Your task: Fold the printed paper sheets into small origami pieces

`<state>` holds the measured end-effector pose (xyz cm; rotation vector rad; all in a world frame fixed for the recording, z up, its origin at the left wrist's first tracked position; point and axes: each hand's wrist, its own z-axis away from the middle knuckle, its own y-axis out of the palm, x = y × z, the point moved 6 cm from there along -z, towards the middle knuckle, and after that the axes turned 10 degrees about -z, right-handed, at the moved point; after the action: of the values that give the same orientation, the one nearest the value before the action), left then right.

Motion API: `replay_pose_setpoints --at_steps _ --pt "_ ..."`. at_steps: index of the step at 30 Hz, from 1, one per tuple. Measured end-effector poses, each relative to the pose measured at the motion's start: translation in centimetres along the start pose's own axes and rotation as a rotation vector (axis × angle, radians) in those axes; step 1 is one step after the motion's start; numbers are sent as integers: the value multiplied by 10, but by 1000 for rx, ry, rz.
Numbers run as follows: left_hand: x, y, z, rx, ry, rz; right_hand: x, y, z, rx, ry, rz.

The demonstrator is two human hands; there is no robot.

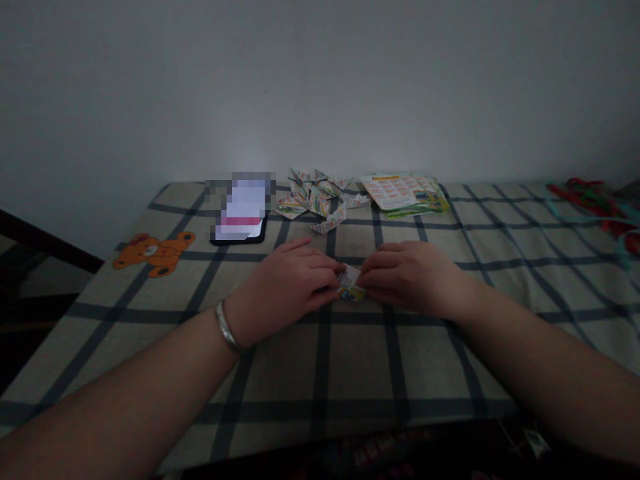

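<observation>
"On the checked cloth (280, 380), between the two hands, pinching what?"

"A small printed paper (351, 275), gripped at one end by the left hand (297, 277), at the other by the right hand (413, 273), fingertips close together."

"And beyond, near the wall (320, 87)?"

"Folded paper pieces (319, 202), heaped between a lit phone (243, 207) and stacked printed sheets (400, 193)."

Plaid tablecloth (280, 377): beneath left hand (295, 280) and right hand (415, 277). Smartphone (243, 210), screen lit: beyond the left hand, to its left. Flat orange teddy-bear figure (167, 255): well left of the left hand. Tangled red strands (585, 197): well right of the right hand. Wall (320, 87): beyond both hands
</observation>
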<state>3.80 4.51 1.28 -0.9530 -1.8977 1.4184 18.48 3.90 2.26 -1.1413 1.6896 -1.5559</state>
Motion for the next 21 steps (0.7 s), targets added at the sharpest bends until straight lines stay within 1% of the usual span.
replay_pose_setpoints --at_steps 3,9,12,18,21 --pt "0 -2 0 -7 -12 -13 0 1 0 16 14 -7" --pt "-2 -5 -1 -19 -24 12 -5 2 -2 -53 160 -64" --pt "-3 -4 -2 -23 -34 24 -6 3 -3 -68 212 -100" --pt "-2 -2 -1 17 -113 57 -12 2 0 -100 349 -107" --pt "-2 -3 -1 22 -127 67 -13 2 1 -87 371 -99"
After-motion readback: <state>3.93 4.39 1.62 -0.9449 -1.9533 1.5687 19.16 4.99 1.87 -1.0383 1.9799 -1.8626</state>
